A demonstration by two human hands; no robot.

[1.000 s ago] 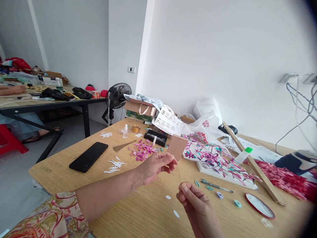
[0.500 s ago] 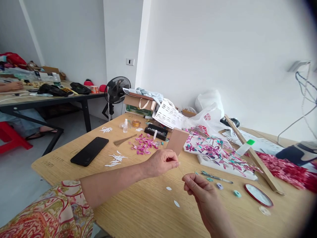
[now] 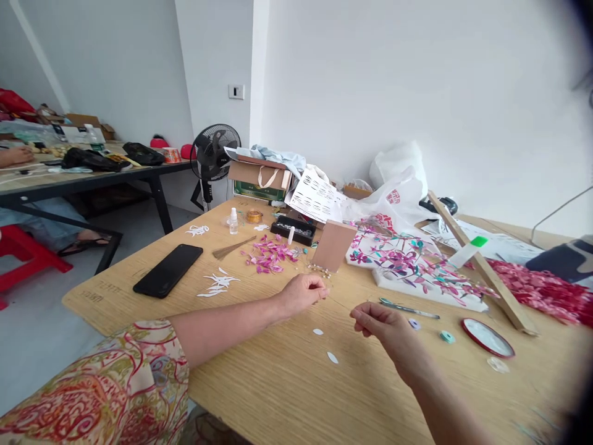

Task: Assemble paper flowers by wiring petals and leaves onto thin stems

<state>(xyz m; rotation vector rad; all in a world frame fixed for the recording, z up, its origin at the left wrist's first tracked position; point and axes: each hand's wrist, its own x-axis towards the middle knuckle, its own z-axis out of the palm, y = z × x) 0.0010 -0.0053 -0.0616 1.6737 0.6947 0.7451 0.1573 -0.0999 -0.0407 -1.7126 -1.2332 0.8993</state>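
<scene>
My left hand [image 3: 301,293] is closed in a pinch over the middle of the wooden table [image 3: 259,389]. To its right, my right hand [image 3: 377,321] pinches too, thumb against fingertips. Between them runs a very fine strand [image 3: 341,303], barely visible; whether it is thread or wire I cannot tell. Two small white leaf-shaped pieces [image 3: 332,357] lie on the wood below the hands. Just beyond my left hand a brown block [image 3: 334,246] stands upright, with small beads near its foot. Pink petals [image 3: 271,253] are heaped behind the left wrist.
A black phone [image 3: 169,271] and white cut-out slivers [image 3: 217,283] lie left. Right are a pen [image 3: 410,308], thread bobbins [image 3: 447,337], a red-rimmed hoop [image 3: 488,337], a wooden bar [image 3: 482,262] and purple flower sprays [image 3: 412,259]. A person's hand [image 3: 16,156] shows at another table.
My hands have drawn farther apart, the right one moving away to the right, with the fine strand stretched longer between them. The head view has shifted slightly.
</scene>
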